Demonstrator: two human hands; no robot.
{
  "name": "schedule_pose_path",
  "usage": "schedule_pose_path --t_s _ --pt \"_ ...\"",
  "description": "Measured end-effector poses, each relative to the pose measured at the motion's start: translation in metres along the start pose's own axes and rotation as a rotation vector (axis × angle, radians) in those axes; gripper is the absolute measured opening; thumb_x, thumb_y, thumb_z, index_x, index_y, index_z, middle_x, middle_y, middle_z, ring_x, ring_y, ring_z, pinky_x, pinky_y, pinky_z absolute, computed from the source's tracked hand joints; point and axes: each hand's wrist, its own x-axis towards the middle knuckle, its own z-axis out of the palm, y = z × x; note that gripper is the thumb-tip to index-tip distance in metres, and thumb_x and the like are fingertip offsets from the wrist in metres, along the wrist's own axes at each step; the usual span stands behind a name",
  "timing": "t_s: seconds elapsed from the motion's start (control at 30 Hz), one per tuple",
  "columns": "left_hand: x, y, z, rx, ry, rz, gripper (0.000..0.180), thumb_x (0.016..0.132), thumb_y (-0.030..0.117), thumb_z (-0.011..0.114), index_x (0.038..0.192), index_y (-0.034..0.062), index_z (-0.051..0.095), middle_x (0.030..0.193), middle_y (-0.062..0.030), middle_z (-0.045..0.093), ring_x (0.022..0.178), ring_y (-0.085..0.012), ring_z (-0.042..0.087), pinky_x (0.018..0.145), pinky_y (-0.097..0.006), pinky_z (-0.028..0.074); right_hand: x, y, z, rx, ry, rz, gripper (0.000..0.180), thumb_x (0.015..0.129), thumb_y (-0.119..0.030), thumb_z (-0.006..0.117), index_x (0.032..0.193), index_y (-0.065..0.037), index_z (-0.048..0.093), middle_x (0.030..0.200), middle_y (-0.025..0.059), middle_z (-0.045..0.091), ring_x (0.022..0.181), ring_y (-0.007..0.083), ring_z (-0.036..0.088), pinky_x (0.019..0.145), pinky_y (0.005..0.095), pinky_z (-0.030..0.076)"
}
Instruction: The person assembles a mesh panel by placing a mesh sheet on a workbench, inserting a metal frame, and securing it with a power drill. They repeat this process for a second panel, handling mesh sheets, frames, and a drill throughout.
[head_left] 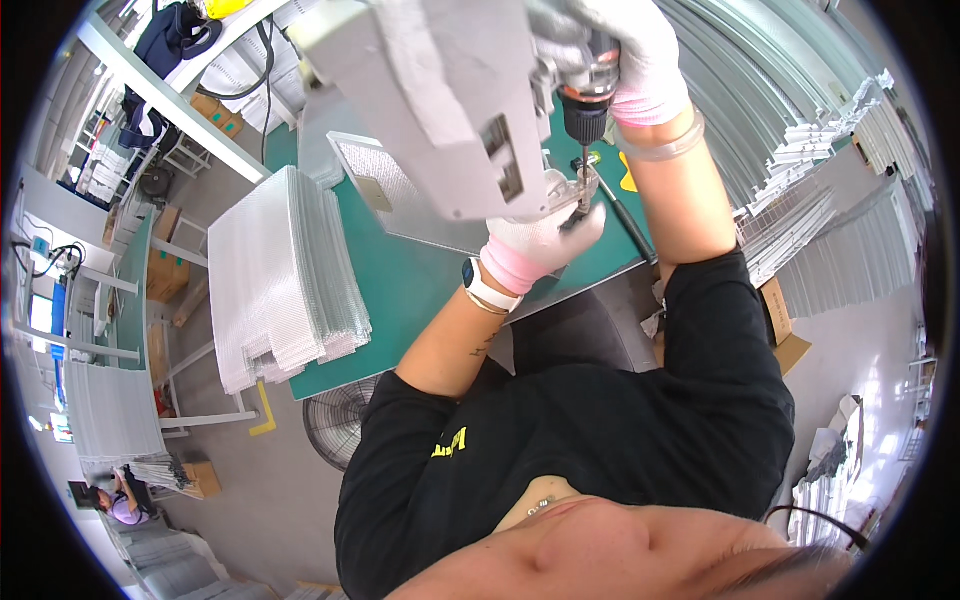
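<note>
Holding the drill (586,122) near the right edge of the worktop (376,250), you've R grip (648,65) wrapped round its body; L grip (540,242) curled by the bit (585,165), can't tell on what. Prob. heavyish, stiff; best held by the handle.

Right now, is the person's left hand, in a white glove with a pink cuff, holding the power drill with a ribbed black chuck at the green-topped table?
Not quite: in the head view, it is the right hand, in a white glove with a pink cuff, that holds the power drill with a ribbed black chuck at the green-topped table.
</note>
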Motion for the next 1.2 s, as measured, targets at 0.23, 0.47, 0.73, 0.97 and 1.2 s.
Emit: schedule_pose_path --t_s 0.23,0.47,0.73,0.97,1.2 --pt "0.002 0.000 -0.001 -0.131 0.087 -0.011 0.015 0.069 0.016 0.073 0.078 0.0071 0.067 0.070 -0.0042 0.058 0.065 -0.0263 0.054 0.064 -0.040 0.043 -0.007 0.006 -0.007 0.298 0.011 0.136 0.069 0.083 -0.015 0.071 0.140 0.003 0.036 0.066 0.0045 0.044 0.045 0.0074 0.035 0.040 0.0202 0.028" --pt "0.013 0.002 -0.012 0.070 -0.006 0.230 0.015 0.070 0.017 0.072 0.079 0.0062 0.067 0.070 -0.0078 0.059 0.064 -0.0265 0.054 0.060 -0.040 0.043 -0.024 0.025 -0.038 0.399 0.041 0.089 0.044 0.084 -0.012 0.062 0.125 0.003 0.052 0.086 0.0083 0.058 0.066 0.0138 0.051 0.056 0.0266 0.041" --pt "-0.009 0.009 -0.009 -0.135 -0.115 -0.169 0.026 0.076 0.022 0.073 0.093 0.0039 0.066 0.083 -0.0112 0.065 0.076 -0.0271 0.061 0.066 -0.040 0.048 -0.034 0.060 -0.075 0.169 0.269 -0.068 0.029 0.094 -0.019 0.059 0.115 0.000 0.060 0.099 0.0109 0.067 0.086 0.0195 0.065 0.075 0.0333 0.053" --pt "-0.006 0.013 -0.011 0.314 0.010 0.045 0.018 0.076 0.020 0.073 0.086 0.0076 0.066 0.076 -0.0064 0.062 0.066 -0.0243 0.059 0.061 -0.038 0.048 -0.015 0.045 -0.032 0.212 0.631 -0.115 0.028 0.088 -0.014 0.060 0.112 0.001 0.060 0.082 0.0090 0.066 0.064 0.0138 0.062 0.055 0.0262 0.051" --pt "-0.033 0.015 -0.039 0.181 -0.059 0.053 0.023 0.067 0.025 0.078 0.075 0.0147 0.060 0.072 0.0003 0.059 0.073 -0.0208 0.056 0.067 -0.040 0.039 0.013 -0.012 -0.027 0.220 0.160 -0.077 0.031 0.093 -0.017 0.059 0.120 -0.003 0.058 0.082 0.0023 0.062 0.063 0.0122 0.058 0.052 0.0241 0.048"
